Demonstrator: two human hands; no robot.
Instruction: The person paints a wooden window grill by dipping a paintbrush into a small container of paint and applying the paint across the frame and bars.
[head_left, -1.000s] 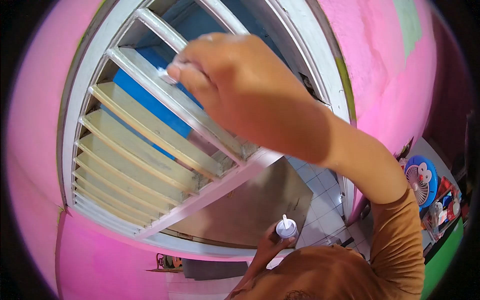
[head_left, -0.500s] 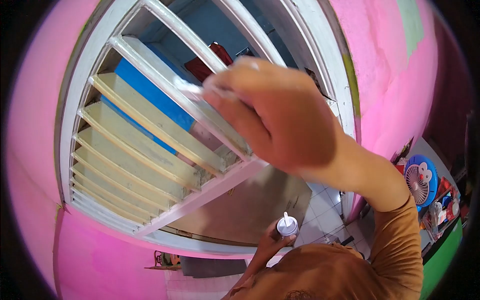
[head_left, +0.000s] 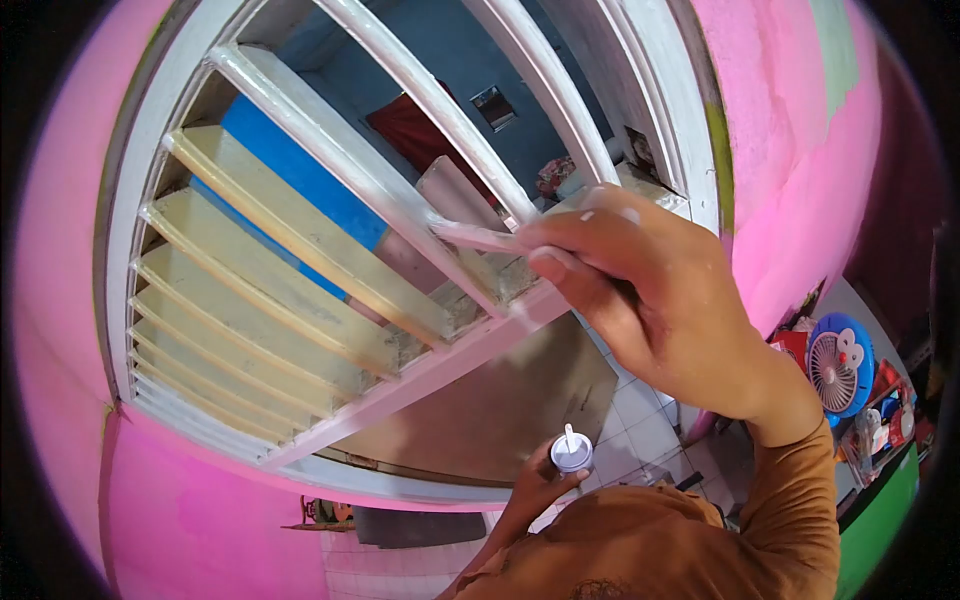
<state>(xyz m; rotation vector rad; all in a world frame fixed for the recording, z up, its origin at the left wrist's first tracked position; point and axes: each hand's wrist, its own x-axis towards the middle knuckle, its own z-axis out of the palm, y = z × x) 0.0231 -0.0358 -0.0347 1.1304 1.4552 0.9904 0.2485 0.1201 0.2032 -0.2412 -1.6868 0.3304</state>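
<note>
Between thumb and fingers, my right hand pinches a small pale paintbrush. Its tip rests against the front edge of a white slat in the louvred window, near that slat's lower end. White paint specks mark the fingers. Lower down, my left hand is wrapped round a small cup of white paint, held upright, with a white stick standing in it. Upper slats look glossy white, while a lower slat is cream-yellow.
A white frame surrounds the slats, set in a pink wall. Behind the slats are a blue panel and a red cloth. At right, a blue fan stands beside assorted small items.
My right hand has moved down and right along the slat, bringing the paintbrush toward the slat's lower end. My left hand still holds the cup, and the view has shifted slightly.
</note>
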